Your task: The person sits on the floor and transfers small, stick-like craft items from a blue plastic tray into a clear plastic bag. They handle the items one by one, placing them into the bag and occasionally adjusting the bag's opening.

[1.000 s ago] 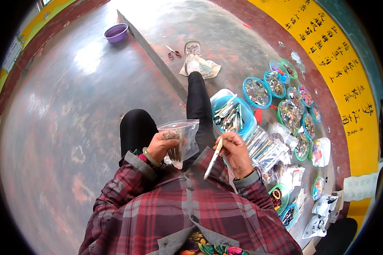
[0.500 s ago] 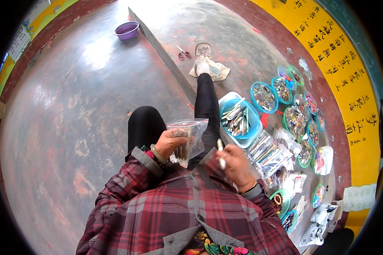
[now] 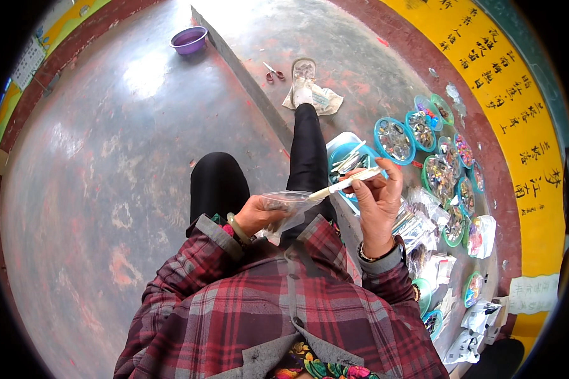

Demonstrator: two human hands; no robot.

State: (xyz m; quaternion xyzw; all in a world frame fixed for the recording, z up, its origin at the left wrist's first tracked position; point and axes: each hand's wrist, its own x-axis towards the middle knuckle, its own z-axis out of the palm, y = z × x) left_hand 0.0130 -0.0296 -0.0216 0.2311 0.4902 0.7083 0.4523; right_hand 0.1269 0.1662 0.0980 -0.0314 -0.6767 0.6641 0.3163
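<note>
My left hand [image 3: 256,216] is closed on a clear plastic zip bag [image 3: 292,203] above my lap. Part of the bag and its contents are hidden by my fingers and by folds in the plastic. A slim cream-coloured pen [image 3: 344,184] is pinched between the thumb and fingers of my right hand [image 3: 379,205]. The pen lies slantwise, its lower left end at the bag's mouth and its other end by my fingertips. Behind my right hand stands a blue basin [image 3: 333,153] with several pens in it, partly covered by the hand.
Round baskets [image 3: 395,140] of small items crowd the floor at the right. Plastic packets [image 3: 423,218] lie in front of them. Farther off are red-handled scissors [image 3: 273,72], a purple basin [image 3: 188,40] and a low floor ridge [image 3: 246,79]. A cloth [image 3: 325,101] lies under my foot.
My right hand has risen and turned, bringing the pen across to the bag's mouth. The bag in my left hand has tipped flatter, its opening now toward the right.
</note>
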